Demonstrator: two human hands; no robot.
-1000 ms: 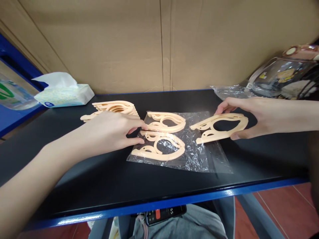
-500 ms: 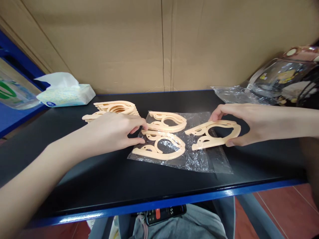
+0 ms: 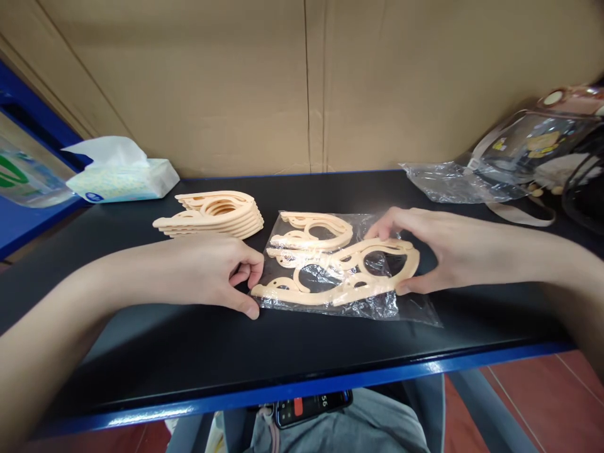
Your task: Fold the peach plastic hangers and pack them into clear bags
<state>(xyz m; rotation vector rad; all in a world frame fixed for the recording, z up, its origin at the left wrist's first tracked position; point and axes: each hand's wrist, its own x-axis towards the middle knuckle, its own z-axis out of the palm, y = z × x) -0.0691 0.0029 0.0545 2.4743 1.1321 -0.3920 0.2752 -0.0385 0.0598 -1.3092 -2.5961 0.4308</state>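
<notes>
A clear plastic bag (image 3: 415, 313) lies flat on the black table with folded cream hangers in it, one folding hanger (image 3: 330, 220) at the back and another folding hanger (image 3: 306, 297) nearer me. At the bag's left edge, my left hand (image 3: 231, 274) has its fingers curled and its thumb by the near corner, gripping the bag. My right hand (image 3: 419, 251) holds a third folding hanger (image 3: 406, 270) by its rounded end, thumb in front and fingers behind. The straight ends of that hanger overlap the near one in the bag.
Behind my left hand stands a stack of folding hangers (image 3: 212, 217). A tissue pack (image 3: 125, 179) sits at the back left. Another plastic bag (image 3: 453, 182) and a transparent backpack (image 3: 533, 145) lie at the back right. Below the table's blue edge (image 3: 302, 393) is a phone (image 3: 311, 408) on my lap.
My right hand has brought its hanger left, over the near one in the bag. My left hand has shifted left and toward me along the bag's edge.
</notes>
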